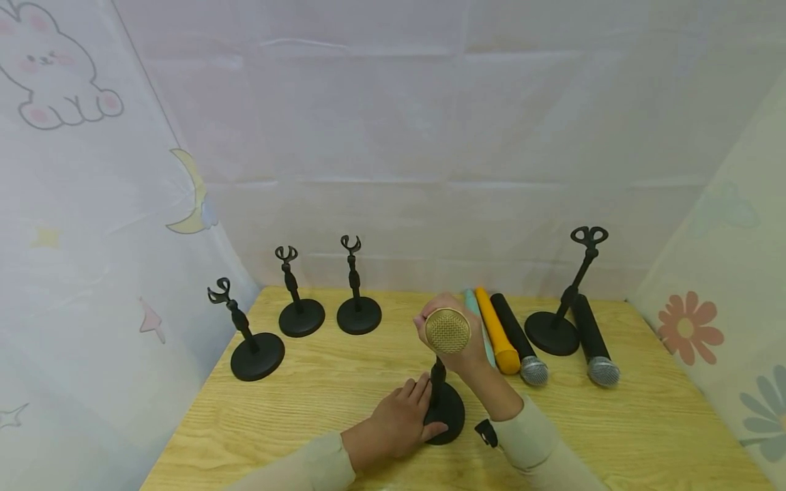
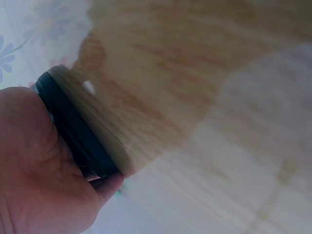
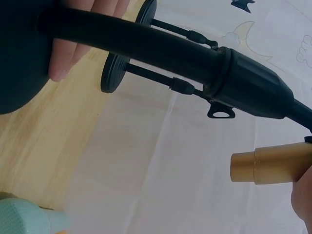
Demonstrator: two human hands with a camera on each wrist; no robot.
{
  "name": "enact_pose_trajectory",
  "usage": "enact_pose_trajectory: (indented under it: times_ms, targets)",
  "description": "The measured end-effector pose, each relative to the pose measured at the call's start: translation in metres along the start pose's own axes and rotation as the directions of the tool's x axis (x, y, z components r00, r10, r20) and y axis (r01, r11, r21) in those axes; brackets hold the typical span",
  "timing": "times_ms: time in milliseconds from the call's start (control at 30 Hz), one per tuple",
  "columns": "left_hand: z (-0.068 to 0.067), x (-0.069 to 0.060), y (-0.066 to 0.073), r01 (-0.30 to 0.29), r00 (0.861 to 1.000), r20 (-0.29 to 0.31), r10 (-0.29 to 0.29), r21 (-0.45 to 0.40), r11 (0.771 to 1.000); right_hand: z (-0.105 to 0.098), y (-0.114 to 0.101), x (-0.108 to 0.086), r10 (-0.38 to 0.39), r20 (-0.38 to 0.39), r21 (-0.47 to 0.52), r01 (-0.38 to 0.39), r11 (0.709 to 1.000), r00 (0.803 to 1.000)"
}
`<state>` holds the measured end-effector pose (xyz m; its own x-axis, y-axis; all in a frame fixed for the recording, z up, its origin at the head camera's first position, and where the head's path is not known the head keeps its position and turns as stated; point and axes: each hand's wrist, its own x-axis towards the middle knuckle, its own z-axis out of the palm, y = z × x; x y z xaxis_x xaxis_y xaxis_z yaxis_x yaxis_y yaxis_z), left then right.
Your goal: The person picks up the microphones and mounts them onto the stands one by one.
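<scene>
In the head view, my right hand grips a gold microphone, its mesh head facing the camera, at the top of a black microphone stand. The gold handle also shows at the right of the right wrist view; the clip there is mostly out of frame. My left hand holds the stand's round base from the left, thumb across the near part and fingers beside the pole. In the left wrist view, that hand lies against the base's dark rim.
Several bare black stands stand at the left and back. Right of my hands lie a mint microphone, an orange one and a black one. Farther right, another black microphone lies beside a bare stand.
</scene>
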<state>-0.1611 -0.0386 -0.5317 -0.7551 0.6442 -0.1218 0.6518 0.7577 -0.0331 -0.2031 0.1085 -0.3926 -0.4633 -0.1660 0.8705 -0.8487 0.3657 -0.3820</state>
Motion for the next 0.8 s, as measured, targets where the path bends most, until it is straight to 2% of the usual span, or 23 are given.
enact_pose_trajectory:
  times_ms: [200,400,633,800]
  targets:
    - [-0.007,-0.003,0.003,0.021,0.999,0.043,-0.02,-0.024,0.999,-0.007,0.003,0.0,-0.013,0.076,0.051,0.009,0.999,0.997]
    - [-0.009,-0.005,0.004,0.034,0.998,0.054,-0.033,-0.026,0.999,-0.014,0.002,-0.003,0.071,0.159,0.079,-0.085,0.993,0.985]
    - [-0.01,-0.005,0.008,0.056,0.997,0.045,-0.057,0.022,0.998,-0.029,0.003,-0.014,0.041,0.131,0.098,-0.054,0.994,0.991]
    - [-0.011,-0.004,0.006,0.054,0.997,0.052,-0.054,0.011,0.998,-0.038,0.006,-0.029,0.041,0.109,0.046,-0.046,0.998,0.993]
